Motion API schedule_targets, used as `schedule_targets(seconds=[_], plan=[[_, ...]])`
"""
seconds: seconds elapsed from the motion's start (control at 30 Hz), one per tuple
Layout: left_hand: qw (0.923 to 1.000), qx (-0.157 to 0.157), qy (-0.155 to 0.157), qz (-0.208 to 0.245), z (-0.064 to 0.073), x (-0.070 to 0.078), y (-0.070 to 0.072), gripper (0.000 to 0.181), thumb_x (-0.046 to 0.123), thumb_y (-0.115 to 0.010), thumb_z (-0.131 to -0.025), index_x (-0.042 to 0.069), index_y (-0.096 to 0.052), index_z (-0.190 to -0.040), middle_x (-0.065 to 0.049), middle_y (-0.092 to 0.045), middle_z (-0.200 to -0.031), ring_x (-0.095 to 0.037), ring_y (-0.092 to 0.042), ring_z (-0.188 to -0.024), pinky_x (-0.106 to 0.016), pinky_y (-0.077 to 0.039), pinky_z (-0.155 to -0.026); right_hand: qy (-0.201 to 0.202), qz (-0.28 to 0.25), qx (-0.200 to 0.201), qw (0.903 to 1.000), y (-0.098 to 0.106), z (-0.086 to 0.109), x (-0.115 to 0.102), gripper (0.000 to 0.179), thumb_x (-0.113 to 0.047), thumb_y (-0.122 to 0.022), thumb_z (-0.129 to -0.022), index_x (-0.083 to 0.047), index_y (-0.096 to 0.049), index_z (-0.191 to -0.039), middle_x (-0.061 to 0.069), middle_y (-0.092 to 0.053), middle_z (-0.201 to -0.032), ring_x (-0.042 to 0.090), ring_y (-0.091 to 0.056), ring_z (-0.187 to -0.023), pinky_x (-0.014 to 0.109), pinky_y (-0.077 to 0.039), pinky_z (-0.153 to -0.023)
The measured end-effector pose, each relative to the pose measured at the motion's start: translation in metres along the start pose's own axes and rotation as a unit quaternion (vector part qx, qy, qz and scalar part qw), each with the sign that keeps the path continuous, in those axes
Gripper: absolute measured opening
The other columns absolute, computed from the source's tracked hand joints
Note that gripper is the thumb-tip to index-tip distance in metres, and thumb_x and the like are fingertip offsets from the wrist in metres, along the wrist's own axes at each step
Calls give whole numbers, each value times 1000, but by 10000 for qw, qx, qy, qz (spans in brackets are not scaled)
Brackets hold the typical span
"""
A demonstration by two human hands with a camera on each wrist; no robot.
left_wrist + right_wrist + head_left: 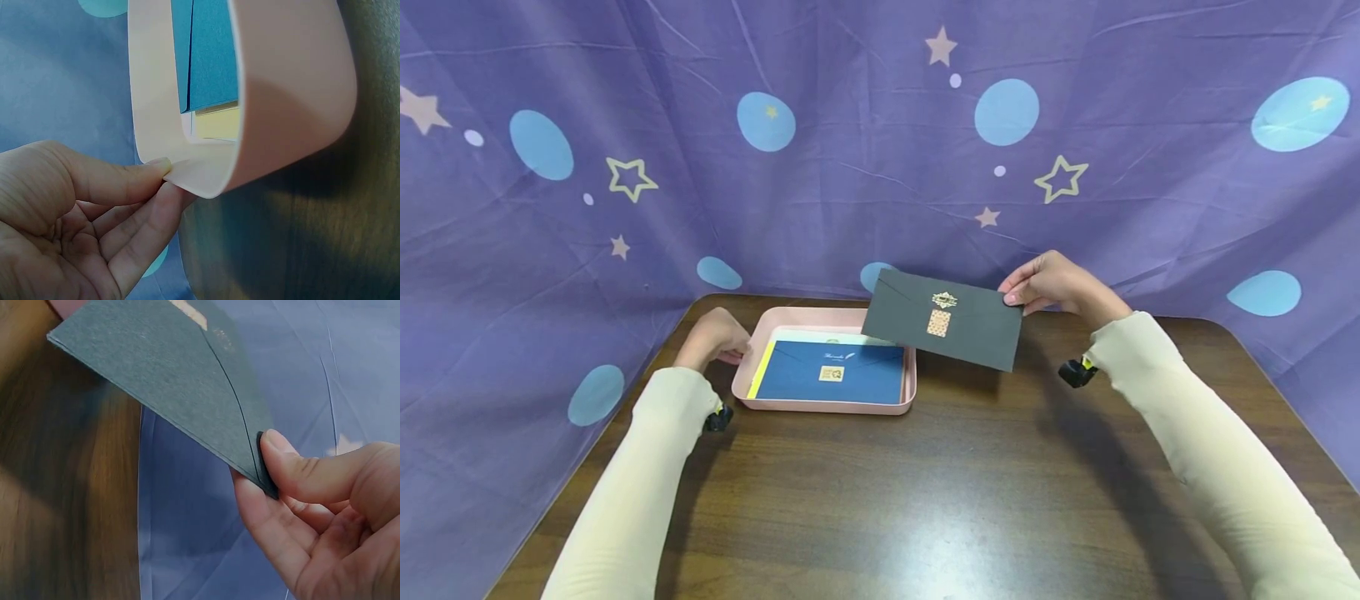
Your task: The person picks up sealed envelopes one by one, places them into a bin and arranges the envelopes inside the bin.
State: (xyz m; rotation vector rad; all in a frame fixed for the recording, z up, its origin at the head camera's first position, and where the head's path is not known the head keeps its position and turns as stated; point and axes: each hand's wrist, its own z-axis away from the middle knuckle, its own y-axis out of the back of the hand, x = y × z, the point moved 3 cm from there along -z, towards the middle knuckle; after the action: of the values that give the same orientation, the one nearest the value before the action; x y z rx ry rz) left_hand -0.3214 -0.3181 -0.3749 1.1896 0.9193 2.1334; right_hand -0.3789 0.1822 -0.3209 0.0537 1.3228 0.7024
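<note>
A dark grey-green envelope (pixel 973 321) with a gold print and a patterned sticker hangs tilted in the air, its left end over the right edge of a pink tray (pixel 820 407). My right hand (pixel 1052 283) pinches it by its upper right corner, thumb on the front, as the right wrist view shows with the envelope (pixel 169 381). At the tray's left end, my left hand (pixel 718 335) pinches the rim between thumb and fingers; the left wrist view shows this tray wall (pixel 287 94) closely. Inside the tray lies a blue envelope (pixel 790 375) with a gold sticker, over yellow and whitish ones.
The tray stands near the back left of a brown wooden table (pixel 850 492). A purple curtain (pixel 865 192) with stars and blue spots hangs right behind the table's back edge and along its sides.
</note>
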Motion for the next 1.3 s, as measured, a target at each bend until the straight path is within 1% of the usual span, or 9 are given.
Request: schedule_targets(seconds=[0.13, 0.3, 0.4, 0.5, 0.63, 0.93, 1.07, 1.2, 1.3], plan=[[10000, 19, 23, 37, 0, 0, 0, 15, -12, -64, -74, -1, -53, -73, -11, -57, -71, -11, -62, -50, -31, -67, -66, -48, 124, -60, 9999, -11, -6, -12, 28, -3, -73, -92, 10, -68, -116, -3, -76, -79, 7, -69, -76, 26, -63, -67], [10000, 55, 33, 9, 0, 1, 1, 14, -12, -63, -73, -1, -54, -74, -13, -57, -75, -11, -62, -51, -28, -66, -63, -69, 194, -200, 9996, -23, -13, -23, 27, 4, -70, -91, 12, -67, -117, -2, -76, -78, 7, -70, -74, 25, -63, -66], [10000, 58, 42, 0, 0, 1, 1, 14, -12, -63, -73, -2, -54, -75, -12, -57, -73, -11, -63, -51, -27, -65, -59, -82, 301, -257, 9992, -30, -18, -28, 27, 5, -68, -91, 11, -67, -117, -2, -75, -78, 7, -69, -74, 25, -63, -66], [10000, 42, 43, -3, -1, 2, 1, 14, -12, -63, -74, -2, -54, -74, -11, -55, -72, -12, -62, -51, -25, -64, -57, -121, 426, -274, 9986, -38, -22, -31, 26, 6, -68, -91, 11, -68, -117, -3, -75, -77, 6, -68, -73, 24, -63, -66], [10000, 33, 20, -79, -1, 1, 1, 14, -11, -63, -73, -1, -53, -73, -11, -56, -71, -11, -63, -51, -25, -64, -57, -236, 503, -356, 9978, -49, -29, -34, 27, 5, -69, -91, 11, -68, -117, -3, -74, -76, 6, -67, -72, 24, -63, -66], [9998, 5, -11, -196, -2, 1, 1, 15, -10, -64, -72, 0, -52, -74, -14, -57, -77, -11, -64, -51, -26, -65, -59, -481, 415, -409, 9971, -70, -38, -41, 24, 6, -72, -88, 10, -71, -111, 0, -73, -74, 8, -64, -67, 26, -64, -64], [9999, -3, -50, -162, -2, 1, 1, 15, -10, -64, -72, -1, -52, -75, -15, -56, -80, -11, -64, -51, -26, -65, -59, -484, 394, -433, 9971, -78, -41, -44, 20, 9, -72, -87, 11, -72, -107, 2, -74, -73, 8, -66, -66, 26, -62, -60], [9999, -3, -56, -144, -1, 1, 1, 15, -10, -64, -72, -1, -52, -75, -14, -56, -78, -11, -64, -51, -25, -64, -57, -454, 460, -456, 9969, -85, -43, -46, 21, 9, -72, -87, 11, -72, -107, 2, -73, -72, 8, -68, -65, 25, -62, -58], [9999, -14, -72, -155, -1, 0, 1, 15, -10, -64, -72, 0, -52, -73, -13, -56, -76, -11, -63, -51, -24, -63, -55, -418, 553, -435, 9966, -91, -44, -48, 19, 8, -73, -86, 10, -72, -106, 5, -75, -76, 9, -69, -66, 26, -63, -59]])
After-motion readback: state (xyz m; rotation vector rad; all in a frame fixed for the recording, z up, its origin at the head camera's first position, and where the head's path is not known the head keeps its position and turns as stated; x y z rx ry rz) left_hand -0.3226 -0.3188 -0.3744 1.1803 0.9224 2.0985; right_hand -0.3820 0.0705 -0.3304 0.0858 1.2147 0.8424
